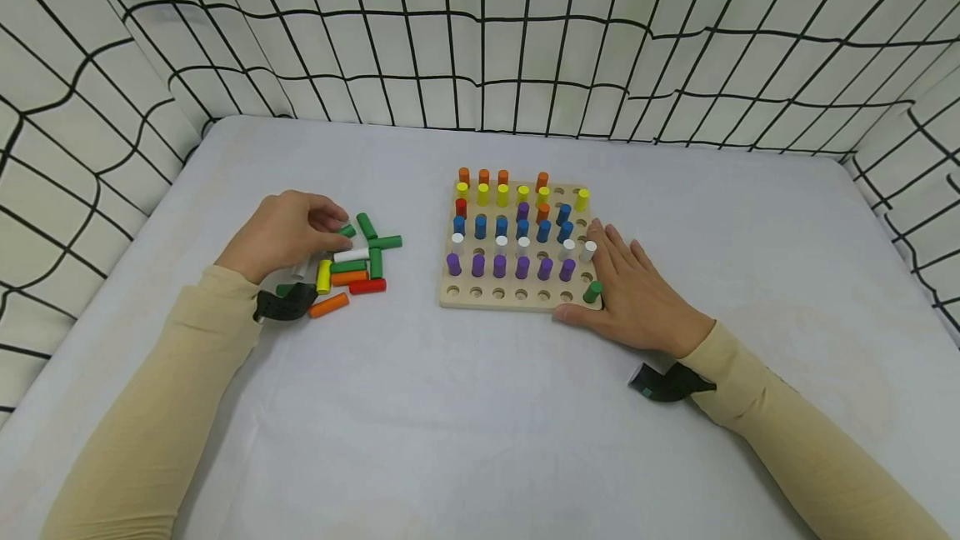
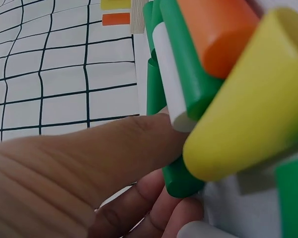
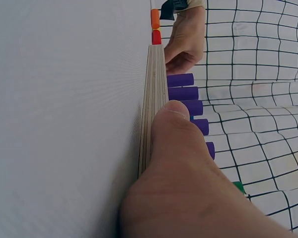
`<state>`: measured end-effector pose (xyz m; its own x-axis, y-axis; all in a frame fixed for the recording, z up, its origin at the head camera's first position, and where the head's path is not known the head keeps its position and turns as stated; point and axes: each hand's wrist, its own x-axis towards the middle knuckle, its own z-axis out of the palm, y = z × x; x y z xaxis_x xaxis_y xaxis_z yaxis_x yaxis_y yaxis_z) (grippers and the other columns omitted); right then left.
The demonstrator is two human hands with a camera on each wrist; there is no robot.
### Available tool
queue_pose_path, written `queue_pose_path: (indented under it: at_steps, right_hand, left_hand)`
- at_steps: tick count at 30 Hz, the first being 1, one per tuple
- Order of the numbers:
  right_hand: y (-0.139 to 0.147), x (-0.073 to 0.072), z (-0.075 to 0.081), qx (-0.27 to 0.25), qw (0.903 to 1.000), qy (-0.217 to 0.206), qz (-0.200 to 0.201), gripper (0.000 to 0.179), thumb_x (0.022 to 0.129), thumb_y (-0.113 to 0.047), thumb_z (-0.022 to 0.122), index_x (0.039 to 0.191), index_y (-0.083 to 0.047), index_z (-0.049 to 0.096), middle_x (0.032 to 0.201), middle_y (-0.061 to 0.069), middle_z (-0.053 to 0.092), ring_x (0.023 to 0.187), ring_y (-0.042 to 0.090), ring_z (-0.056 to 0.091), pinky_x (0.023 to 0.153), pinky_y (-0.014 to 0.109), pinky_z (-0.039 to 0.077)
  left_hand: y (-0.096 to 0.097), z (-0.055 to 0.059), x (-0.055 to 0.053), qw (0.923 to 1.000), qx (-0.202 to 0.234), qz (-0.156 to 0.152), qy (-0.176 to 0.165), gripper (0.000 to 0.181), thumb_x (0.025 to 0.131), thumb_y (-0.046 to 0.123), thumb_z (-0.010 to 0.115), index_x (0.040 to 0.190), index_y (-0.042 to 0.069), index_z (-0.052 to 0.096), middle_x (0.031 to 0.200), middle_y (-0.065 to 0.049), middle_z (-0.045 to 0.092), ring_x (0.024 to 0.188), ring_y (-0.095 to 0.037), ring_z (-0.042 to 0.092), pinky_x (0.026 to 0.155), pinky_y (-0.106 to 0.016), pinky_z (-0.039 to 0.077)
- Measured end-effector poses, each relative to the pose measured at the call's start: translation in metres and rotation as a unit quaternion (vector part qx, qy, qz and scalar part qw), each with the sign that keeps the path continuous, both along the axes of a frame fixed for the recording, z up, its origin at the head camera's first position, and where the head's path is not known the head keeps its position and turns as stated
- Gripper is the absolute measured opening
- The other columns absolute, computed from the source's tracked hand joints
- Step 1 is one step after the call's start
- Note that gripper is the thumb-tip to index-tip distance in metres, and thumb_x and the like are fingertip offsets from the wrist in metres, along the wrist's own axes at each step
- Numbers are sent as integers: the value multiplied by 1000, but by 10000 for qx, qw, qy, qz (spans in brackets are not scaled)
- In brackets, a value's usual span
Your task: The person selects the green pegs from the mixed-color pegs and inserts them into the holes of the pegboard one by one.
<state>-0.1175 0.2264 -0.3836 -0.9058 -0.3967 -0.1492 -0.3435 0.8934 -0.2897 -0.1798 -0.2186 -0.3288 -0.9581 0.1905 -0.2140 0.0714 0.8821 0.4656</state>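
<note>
My left hand (image 1: 288,227) is at the loose pegs on the left, with thumb and fingers around a green peg (image 2: 181,179). That peg's end also shows between the fingertips in the head view. Right beside the thumb lie a white peg (image 2: 171,82) and a yellow peg (image 2: 248,99). A wooden pegboard (image 1: 483,302) stands in the middle, with rows of upright orange, yellow, blue, white and purple pegs. Against its right edge rests my right hand (image 1: 637,298), fingers extended, thumb at the front corner. A green peg (image 1: 592,292) stands in that corner, leaning slightly.
Around the left hand lie loose green, orange, red, yellow and white pegs, among them a red peg (image 1: 367,286) and an orange peg (image 1: 328,305). Black wire mesh (image 1: 480,48) encloses the back and sides of the white tabletop (image 1: 480,423).
</note>
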Motion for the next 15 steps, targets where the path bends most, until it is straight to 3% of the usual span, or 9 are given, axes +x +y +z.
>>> queue_pose_path:
  at_steps: [7,15]
  right_hand:
    - [0,0,0,-1,10000,14,1,122,89,-79,56,165,-4,-4,176,15,-2,165,37,3,132,64,7]
    - [1,1,0,-42,10000,32,14,121,90,-78,56,166,-4,-2,176,15,-1,165,37,4,132,64,7]
  left_hand:
    - [2,2,1,10000,-41,-42,36,43,96,24,74,131,1,66,119,-23,71,108,-35,62,95,-53,54]
    - [1,2,-1,9996,150,118,228,41,98,30,70,132,6,68,122,-21,72,113,-36,63,96,-53,53]
